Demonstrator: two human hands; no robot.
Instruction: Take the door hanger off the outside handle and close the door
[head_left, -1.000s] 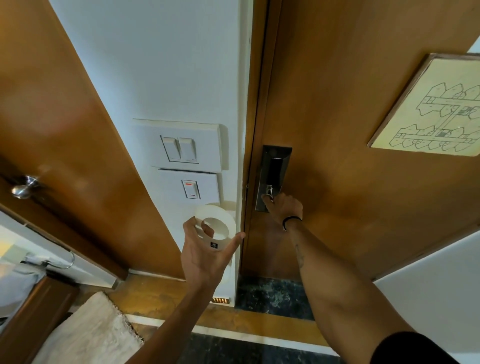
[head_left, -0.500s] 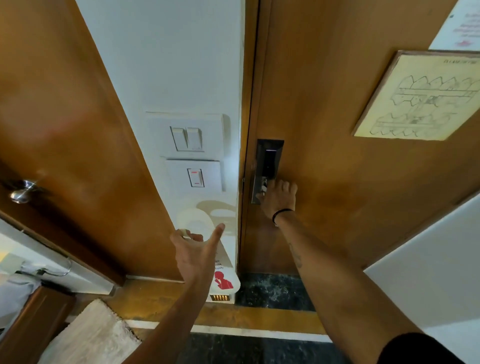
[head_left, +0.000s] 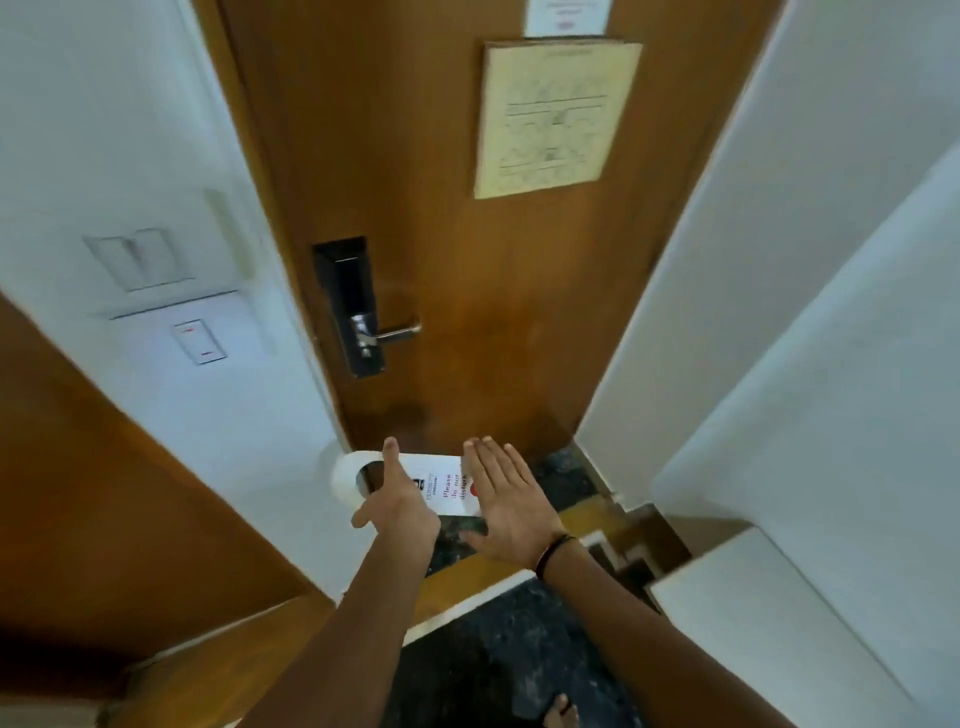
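Observation:
The brown wooden door (head_left: 467, 291) stands shut in its frame, with a black lock plate and a silver lever handle (head_left: 397, 332) on its inner face. Below the handle my left hand (head_left: 400, 501) holds a white door hanger (head_left: 441, 486) lying flat, its hook hole to the left and red "Please do not disturb" print on it. My right hand (head_left: 511, 512), with a black band at the wrist, hovers flat with fingers spread over the hanger's right end. Whether it touches the card I cannot tell.
A framed floor plan (head_left: 553, 117) hangs on the door. Light switches (head_left: 137, 260) and a card switch (head_left: 200, 343) sit on the white wall at left. Another brown door leaf (head_left: 104, 493) juts in at lower left. A white wall (head_left: 779, 260) closes the right side.
My right hand has left the door handle and come down over the hanger. My left hand has swung the hanger flat in front of me. The view has turned left onto the shut door.

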